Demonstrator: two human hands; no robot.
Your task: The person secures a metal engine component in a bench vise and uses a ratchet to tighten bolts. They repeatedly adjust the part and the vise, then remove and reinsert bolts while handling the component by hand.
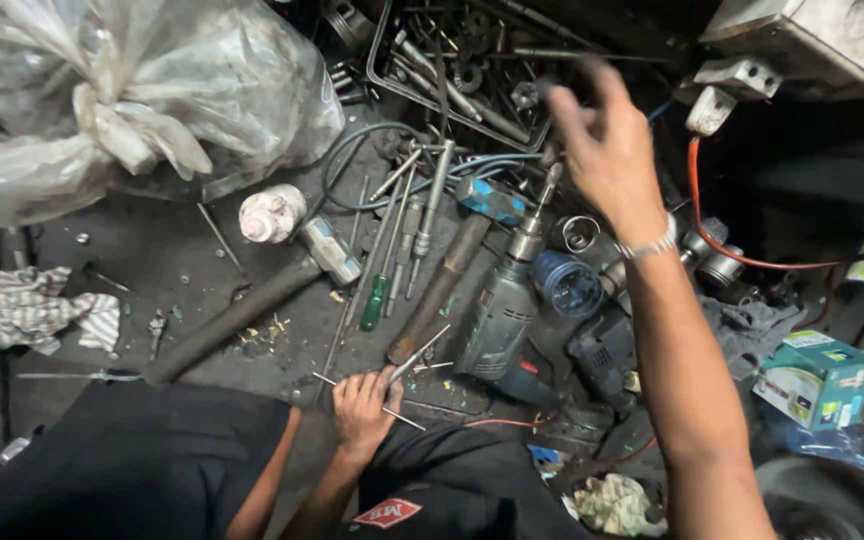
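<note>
Grimy workshop floor [182, 250] strewn with tools. Left hand [362, 405], six o'clock, pinching thin metal rod [414, 355]. Right hand [602, 150], one o'clock, fingers spread, empty, above wire tray [384, 60].

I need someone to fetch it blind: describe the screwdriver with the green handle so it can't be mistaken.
Start at the big crumpled clear plastic bag at the upper left, then move right and down to the row of slim metal tools lying on the dark floor beside the grey-green electric drill. The green-handled screwdriver lies at that row's lower end; it alone has a glossy green grip, its neighbours being bare steel.
</note>
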